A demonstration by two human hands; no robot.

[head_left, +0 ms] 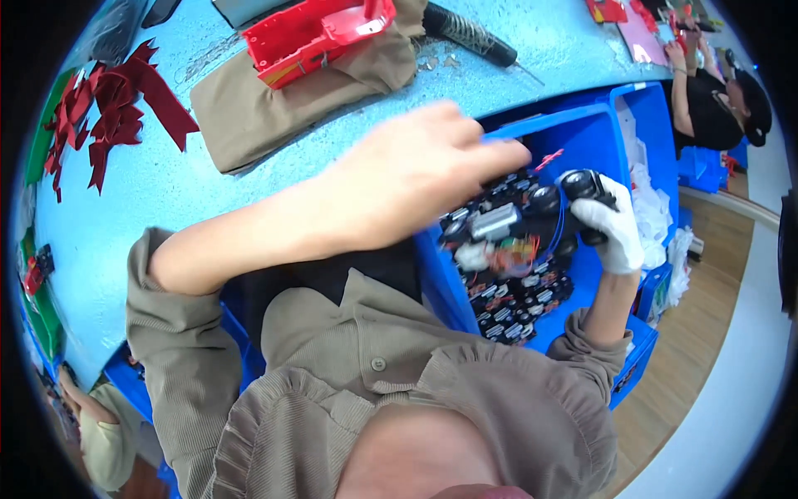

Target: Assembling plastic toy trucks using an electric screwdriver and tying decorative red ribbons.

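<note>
Right hand [613,233] (white-gloved) closed round black wheeled part [582,185] over blue bin [592,137]. Left hand [440,166] bare, blurred, near bin's rim; cannot tell grip.

Parts bin [594,137], worktable [549,50], co-worker [708,110] — this is a workshop.

- Right hand [605,229]: white glove [622,249].
- Wheeled unit [583,185]: black — wires [560,223] blue.
- Bin [594,141]: blue.
- Plastic shell [291,50]: red.
- Folded cloth [249,125]: khaki.
- Ribbon strips [116,108]: dark red.
- Tabletop [108,249]: light blue — mottled.

1 bare L hand [445,158], 1 gloved R hand [613,231], 1 lg red hsg [287,46], 1 brn cloth [241,125], 1 blk screwdriver [472,35].
</note>
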